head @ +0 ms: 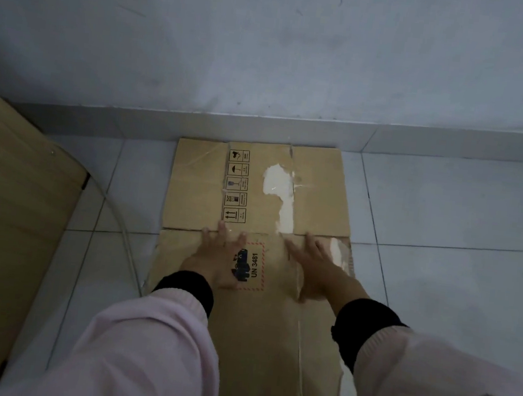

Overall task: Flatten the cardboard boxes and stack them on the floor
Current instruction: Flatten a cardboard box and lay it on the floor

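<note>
Tiled floor (447,201) below a pale wall (269,53), dim light. Left hand (218,257) and right hand (317,265) lay palm-down with fingers (222,228) straight and slightly spread. They gripped nothing and pressed the far edge of the near flattened box (272,328), likely to hold it flat and squared. Just beyond the fingertips lay a second flattened box (196,191), reaching the skirting; overlap unclear. Left of the fingers: cable (116,215), wooden furniture (11,203).

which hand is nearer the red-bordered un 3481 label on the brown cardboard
Left. The left hand overlaps the red-bordered label; the right hand rests apart, to its right.
</note>
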